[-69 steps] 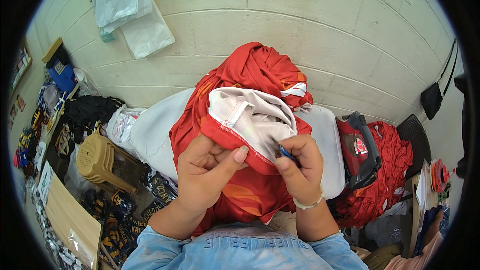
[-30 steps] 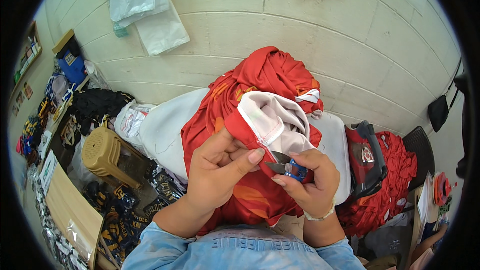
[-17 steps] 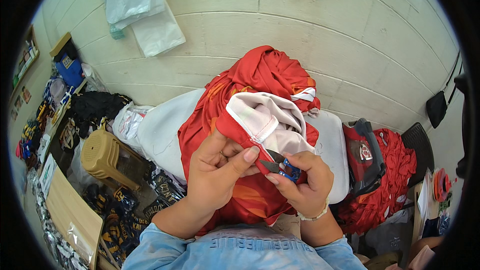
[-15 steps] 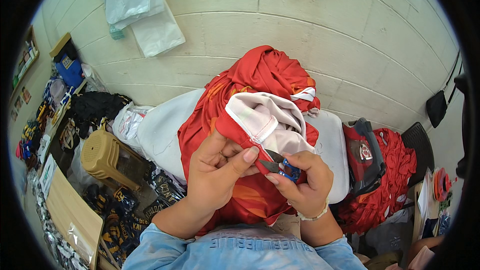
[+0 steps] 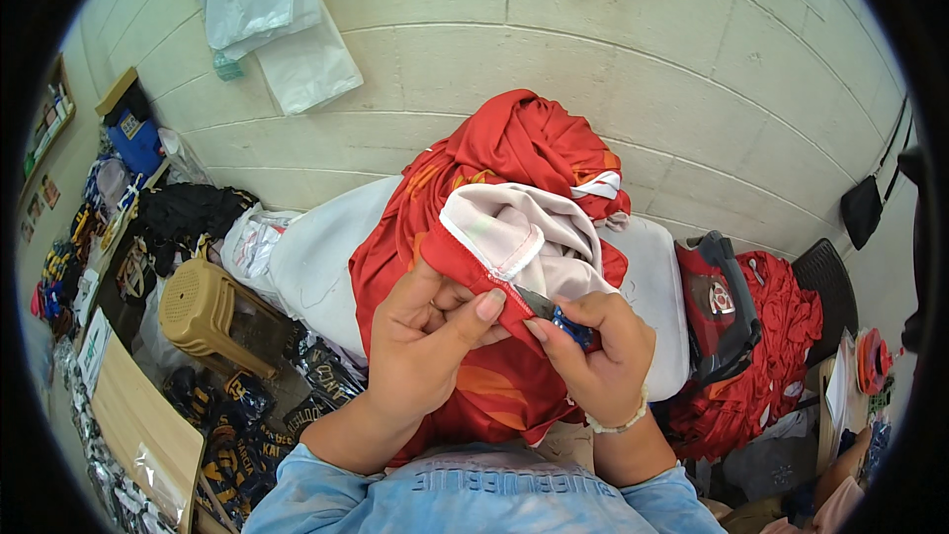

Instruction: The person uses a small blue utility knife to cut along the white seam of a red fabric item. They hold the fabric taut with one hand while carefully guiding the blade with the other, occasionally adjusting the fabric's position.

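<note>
A red garment (image 5: 524, 133) with orange patches lies bunched on a white padded board (image 5: 326, 247) before me. Its pale inside (image 5: 554, 237) is turned outward around an opening with a red band. My left hand (image 5: 420, 336) pinches this band between thumb and fingers, close to the white seam stitching. Thread snips (image 5: 573, 327) with a blue handle are held in my right hand (image 5: 608, 346). Their dark blades lie together at the band's seam, just right of my left thumb. Fingers partly cover both the handle and the blade tips.
To the left stand tan stacked plastic stools (image 5: 203, 307) and a wooden board (image 5: 146, 425). Dark packaged garments (image 5: 242, 435) lie below. On the right are a red and dark grey object (image 5: 717, 302) and a red cloth pile (image 5: 776, 336). A block wall (image 5: 425, 79) rises ahead.
The blades of the snips have come together at the seam; they were spread apart before. My right fingers have squeezed in. My left hand keeps its pinch on the garment.
</note>
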`<action>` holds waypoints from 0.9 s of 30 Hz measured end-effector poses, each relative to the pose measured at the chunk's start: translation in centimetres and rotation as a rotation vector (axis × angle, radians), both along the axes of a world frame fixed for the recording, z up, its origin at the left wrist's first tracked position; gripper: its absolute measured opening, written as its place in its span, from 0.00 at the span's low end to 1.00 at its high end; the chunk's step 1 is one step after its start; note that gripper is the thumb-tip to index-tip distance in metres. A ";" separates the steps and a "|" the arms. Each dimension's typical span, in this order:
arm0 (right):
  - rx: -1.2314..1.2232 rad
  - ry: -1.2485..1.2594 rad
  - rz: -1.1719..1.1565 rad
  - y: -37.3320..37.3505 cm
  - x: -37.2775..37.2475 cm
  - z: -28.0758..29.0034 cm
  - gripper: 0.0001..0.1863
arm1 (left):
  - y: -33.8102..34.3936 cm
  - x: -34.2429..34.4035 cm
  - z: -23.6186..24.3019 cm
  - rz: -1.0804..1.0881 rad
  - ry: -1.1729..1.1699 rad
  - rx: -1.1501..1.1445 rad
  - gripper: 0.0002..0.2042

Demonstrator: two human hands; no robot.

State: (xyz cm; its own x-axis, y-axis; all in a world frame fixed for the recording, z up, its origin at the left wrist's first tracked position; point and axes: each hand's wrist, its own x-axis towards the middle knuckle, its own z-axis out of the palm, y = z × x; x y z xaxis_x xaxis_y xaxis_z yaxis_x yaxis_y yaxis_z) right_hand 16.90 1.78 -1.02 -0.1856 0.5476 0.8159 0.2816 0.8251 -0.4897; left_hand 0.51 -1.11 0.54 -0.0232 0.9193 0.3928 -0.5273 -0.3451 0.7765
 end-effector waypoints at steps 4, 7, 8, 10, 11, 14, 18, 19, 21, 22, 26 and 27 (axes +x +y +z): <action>-0.380 0.249 0.219 -0.1 -0.3 -0.4 0.18 | 0.2 0.1 -0.1 -0.013 -0.014 0.006 0.21; -0.533 0.248 0.335 -0.3 0.1 -0.7 0.17 | 0.3 0.4 -0.2 -0.013 -0.059 -0.011 0.20; -0.412 0.055 0.217 -0.1 0.4 -0.8 0.15 | 0.3 0.4 -0.2 -0.015 -0.069 -0.018 0.20; -0.404 0.044 0.231 0.0 0.8 -1.0 0.13 | 0.6 0.0 -0.2 0.033 -0.050 0.009 0.20; -0.417 0.039 0.247 0.1 1.0 -1.1 0.13 | 0.7 -0.2 -0.2 0.055 -0.035 0.023 0.20; -0.434 0.129 0.305 0.1 1.3 -1.0 0.12 | 0.6 -0.7 -0.1 0.082 0.074 0.054 0.19; -0.254 0.284 0.267 -0.3 1.0 -0.1 0.14 | 0.1 -0.4 0.2 0.018 0.017 0.033 0.20; -0.178 0.236 0.234 -0.4 1.0 0.3 0.15 | 0.0 -0.4 0.3 -0.007 0.014 0.019 0.20; -0.069 0.130 0.185 -0.5 1.1 1.0 0.18 | -0.1 -0.3 0.6 -0.036 -0.015 -0.003 0.20; -0.035 0.073 0.168 -0.6 1.1 1.3 0.19 | -0.2 -0.1 0.7 -0.041 -0.041 -0.011 0.20; 0.024 -0.038 0.116 -0.4 0.9 1.9 0.21 | -0.5 -0.1 1.0 -0.080 -0.080 -0.052 0.20; 0.056 -0.052 0.099 -0.4 0.9 1.9 0.21 | -0.6 -0.2 1.0 -0.084 -0.069 -0.050 0.20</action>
State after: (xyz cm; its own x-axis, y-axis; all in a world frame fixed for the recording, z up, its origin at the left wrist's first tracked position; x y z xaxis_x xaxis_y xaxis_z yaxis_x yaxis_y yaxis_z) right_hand 17.79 1.37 0.92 -0.2794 0.4782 0.8326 0.2213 0.8759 -0.4288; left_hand 0.35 -1.73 1.52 0.0295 0.9376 0.3465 -0.6051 -0.2592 0.7528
